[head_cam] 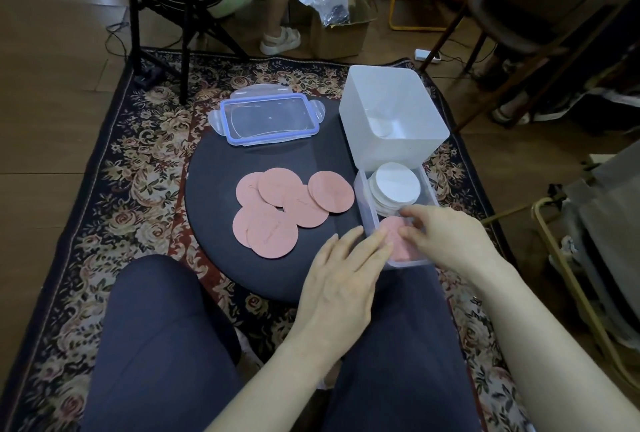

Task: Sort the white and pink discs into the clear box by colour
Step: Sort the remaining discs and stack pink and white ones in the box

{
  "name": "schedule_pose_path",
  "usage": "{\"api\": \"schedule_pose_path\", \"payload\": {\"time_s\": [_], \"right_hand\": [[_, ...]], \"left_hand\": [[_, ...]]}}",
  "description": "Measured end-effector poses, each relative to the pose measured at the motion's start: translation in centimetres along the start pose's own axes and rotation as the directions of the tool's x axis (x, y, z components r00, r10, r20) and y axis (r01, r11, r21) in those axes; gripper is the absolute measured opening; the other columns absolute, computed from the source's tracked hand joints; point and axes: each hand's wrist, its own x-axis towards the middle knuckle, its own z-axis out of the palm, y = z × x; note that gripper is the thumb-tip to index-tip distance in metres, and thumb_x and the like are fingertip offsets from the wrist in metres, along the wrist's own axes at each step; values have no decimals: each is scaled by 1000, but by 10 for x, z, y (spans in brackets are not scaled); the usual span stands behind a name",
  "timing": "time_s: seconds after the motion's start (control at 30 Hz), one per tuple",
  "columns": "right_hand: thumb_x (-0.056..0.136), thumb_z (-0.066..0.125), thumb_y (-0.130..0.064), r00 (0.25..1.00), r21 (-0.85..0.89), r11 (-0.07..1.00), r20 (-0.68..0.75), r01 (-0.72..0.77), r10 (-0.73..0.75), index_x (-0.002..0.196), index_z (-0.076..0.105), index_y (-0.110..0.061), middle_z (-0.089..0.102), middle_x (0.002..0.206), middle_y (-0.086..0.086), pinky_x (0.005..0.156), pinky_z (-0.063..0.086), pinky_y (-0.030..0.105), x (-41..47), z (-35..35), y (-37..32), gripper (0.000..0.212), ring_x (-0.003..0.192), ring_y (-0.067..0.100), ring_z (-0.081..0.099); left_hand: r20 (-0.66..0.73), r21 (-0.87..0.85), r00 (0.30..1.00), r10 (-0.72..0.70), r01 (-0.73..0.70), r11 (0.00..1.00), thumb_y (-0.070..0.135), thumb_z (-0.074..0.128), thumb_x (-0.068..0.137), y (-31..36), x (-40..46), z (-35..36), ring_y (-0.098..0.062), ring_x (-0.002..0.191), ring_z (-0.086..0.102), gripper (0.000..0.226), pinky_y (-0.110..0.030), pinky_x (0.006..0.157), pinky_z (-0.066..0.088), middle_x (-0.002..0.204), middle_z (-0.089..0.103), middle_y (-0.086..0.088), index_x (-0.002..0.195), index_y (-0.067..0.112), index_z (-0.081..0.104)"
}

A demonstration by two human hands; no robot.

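A round dark surface [214, 189] was seen standing on a patterned rug [114, 168], and the clear box [363, 210] was taken as the landmark. Just behind the box a tall white tub [391, 113] was set, and well to its far left the blue-rimmed lid [270, 120] was laid flat. Left of the box, loose pink discs [287, 206] were spread in an overlapping cluster. In the box's far end white discs [396, 185] were stacked; in its near end a pink disc [394, 234] was being settled. The right hand [446, 234] was held over it, fingers [408, 234] curled onto the disc's edge. The left hand [343, 269] was laid at the box's near-left wall with straight fingers, gripping nothing. Pink sorting was judged under way; next, another loose pink disc would need fetching.
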Motion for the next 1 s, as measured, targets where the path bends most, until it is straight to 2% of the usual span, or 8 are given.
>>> {"api": "schedule_pose_path", "payload": {"time_s": [0.1,0.2,0.27,0.43,0.63,0.83,1.0], "right_hand": [[92,50,-35,999,31,999,41,-36,34,121,55,-31,66,118,-5,84,43,33,3,-1,1,30,109,24,59],[91,53,-35,995,178,982,91,-61,46,120,56,-29,66,116,-6,89,46,35,5,-3,2,30,107,19,59],[91,53,-34,994,230,971,93,-71,51,118,56,-28,66,112,-7,87,47,36,3,-3,1,27,104,18,59],[92,50,-35,994,181,979,64,-97,86,118,55,-27,65,114,-3,82,45,34,-2,2,-2,28,106,22,58],[93,49,-33,990,199,976,125,-87,62,115,58,-28,67,112,-4,86,48,36,2,-1,-1,25,102,19,60],[91,56,-33,995,265,963,103,-40,13,118,61,-26,69,104,-2,89,49,39,-7,-7,-2,28,100,19,61],[91,58,-36,999,259,965,40,-41,32,127,58,-27,68,108,-2,89,48,37,-11,-2,-4,38,106,19,61]], "left_hand": [[-3,-1,1000,-9,9,1000,8,59,85,0,0,0,-24,125,51,45,-42,104,42,140,53,4,129,15,58],[0,-1,1000,-11,11,1000,10,55,86,0,-1,0,-23,126,50,45,-42,104,41,141,51,5,131,16,56],[6,3,1000,-9,9,1000,10,52,86,0,-1,-1,-23,126,50,47,-42,105,41,143,50,6,132,17,55],[21,1,1000,-13,13,1000,9,54,84,0,-3,-1,-23,126,49,52,-43,105,41,145,47,6,135,17,52],[24,10,1000,-20,20,1000,14,44,86,2,-3,-1,-22,125,50,49,-43,103,43,145,48,6,134,18,53],[16,26,1000,-24,24,999,10,62,83,4,-4,0,-24,126,50,54,-45,103,43,145,47,5,135,17,52],[12,48,1000,-21,20,999,10,61,83,1,-4,0,-24,127,50,54,-44,104,42,145,48,5,136,17,52]]}}
